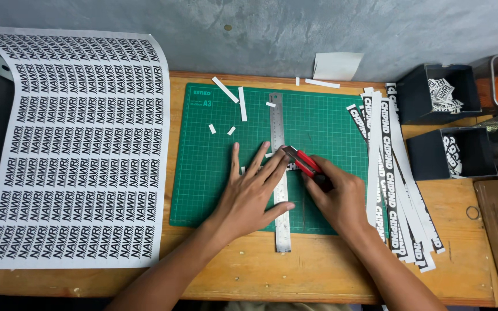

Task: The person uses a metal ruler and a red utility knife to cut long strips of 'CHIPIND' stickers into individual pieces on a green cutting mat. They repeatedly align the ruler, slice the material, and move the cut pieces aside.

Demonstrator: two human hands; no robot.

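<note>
My left hand (pixel 253 193) lies flat with fingers spread on a long steel ruler (pixel 278 121) that runs up and down the green cutting mat (pixel 203 184). My right hand (pixel 336 194) grips a red and black utility knife (pixel 301 161), its tip against the ruler's right edge. A narrow printed strip lies under the ruler and the knife, mostly hidden. A fan of long printed label strips (pixel 390 173) rests at the mat's right edge, next to my right hand.
A large printed label sheet (pixel 76 150) hangs over the wooden table's left end. White paper offcuts (pixel 226 90) are scattered on the mat's top. Two black boxes (pixel 433 92) (pixel 451 152) holding cut labels stand at the right, with clear bins beyond them.
</note>
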